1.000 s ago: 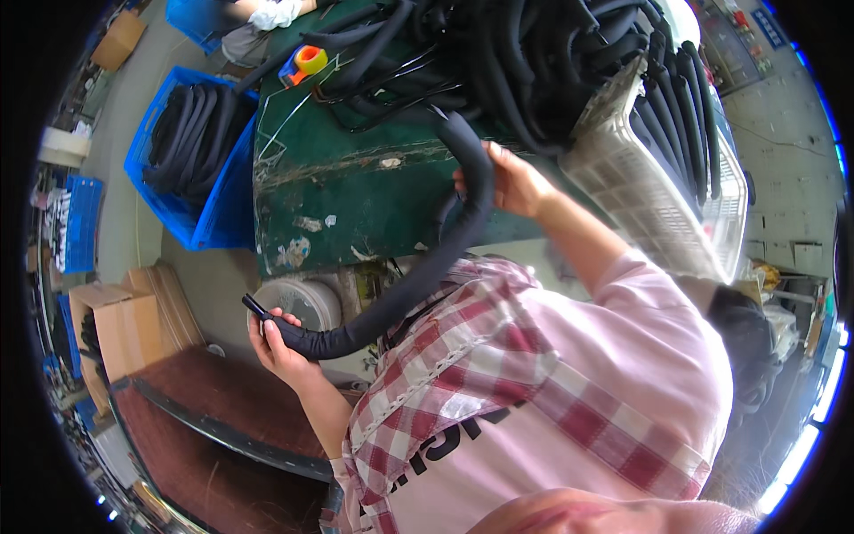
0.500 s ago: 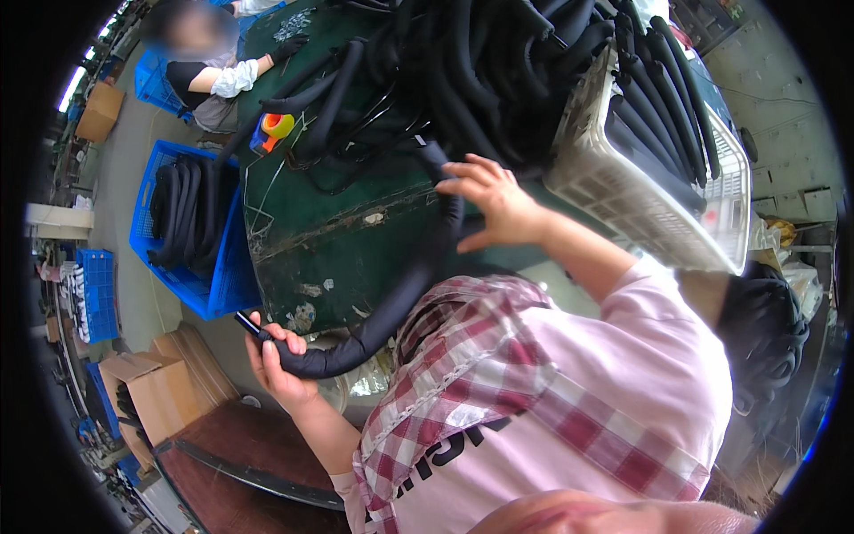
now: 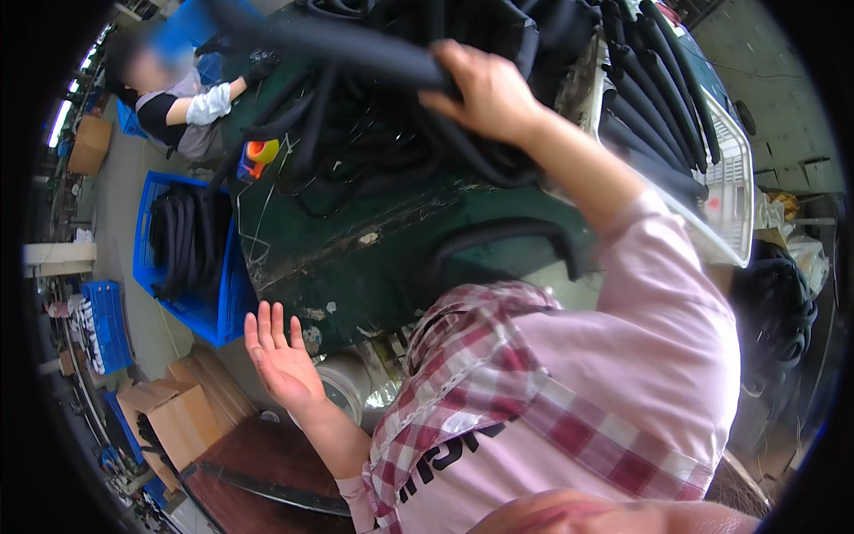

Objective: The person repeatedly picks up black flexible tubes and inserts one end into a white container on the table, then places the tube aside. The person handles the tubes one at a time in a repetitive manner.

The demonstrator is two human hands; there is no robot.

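Head view: foam tube [image 3: 369,58], apparently mid-carry above worktop [image 3: 347,271]
Right hand [image 3: 492,96]: fingers clasping tube
Left hand [image 3: 290,367]: fingers extended, empty
Release: would need loosening

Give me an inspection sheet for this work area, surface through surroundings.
Surface: green table, worn, with pale patches.
Tubes: black tube held over the table; curved tube near the table's close edge.
Clutter: tape dispenser beside heaped tubes.
Hands: right hand gripping the black tube; left hand open, palm showing, empty.
Cables: thin dark strands on the table, cannot tell whether cables.
Surroundings: blue crate left, white crate right, both holding dark tubes; cardboard box; another person, upper left.
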